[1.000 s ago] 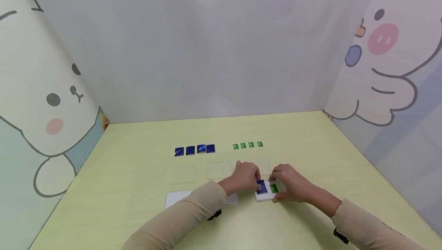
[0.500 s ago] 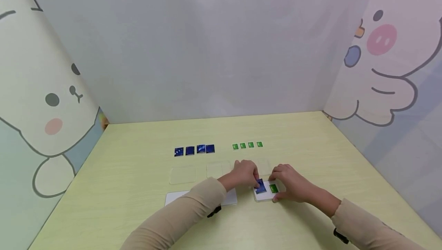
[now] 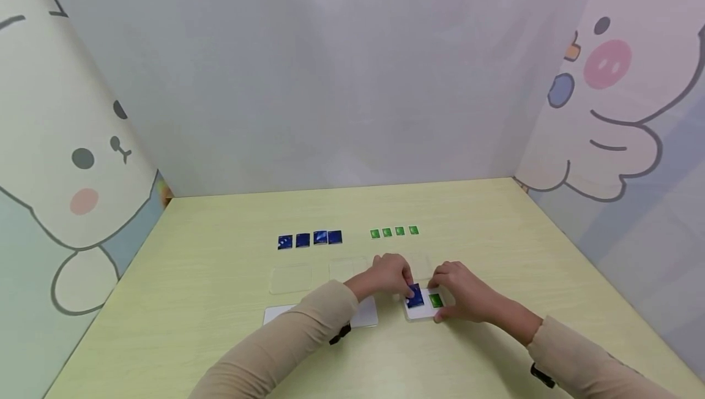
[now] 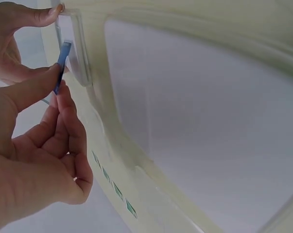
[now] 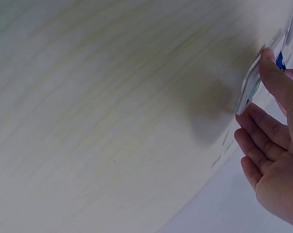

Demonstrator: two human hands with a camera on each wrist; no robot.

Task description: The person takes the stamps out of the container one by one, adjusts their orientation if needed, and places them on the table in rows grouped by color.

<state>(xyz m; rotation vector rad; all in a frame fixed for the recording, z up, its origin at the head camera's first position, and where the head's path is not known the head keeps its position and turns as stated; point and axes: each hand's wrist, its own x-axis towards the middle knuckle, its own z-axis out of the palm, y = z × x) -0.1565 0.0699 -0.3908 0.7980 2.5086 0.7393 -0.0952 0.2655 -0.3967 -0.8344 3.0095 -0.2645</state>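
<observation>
My left hand (image 3: 390,273) pinches a small blue square packet (image 3: 415,296) between thumb and fingertip. In the left wrist view this blue packet (image 4: 63,58) is seen nearly edge-on, tilted, with one end against a white card in a shallow clear case. That white case (image 3: 425,313) lies on the table with a small green square (image 3: 436,300) on its right half. My right hand (image 3: 465,294) grips the case's right end, thumb at the near side and fingers at the far side. In the right wrist view the thumb (image 5: 275,77) presses along the case's edge.
Several blue squares (image 3: 303,240) stand in a row at the back, with several green squares (image 3: 387,232) to their right. Clear shallow trays (image 3: 291,279) lie in front of them. White panels (image 3: 365,313) lie partly under my left forearm.
My left hand has shifted slightly left and away from me with the blue packet, showing more white between it and the green square. The right hand keeps its hold.
</observation>
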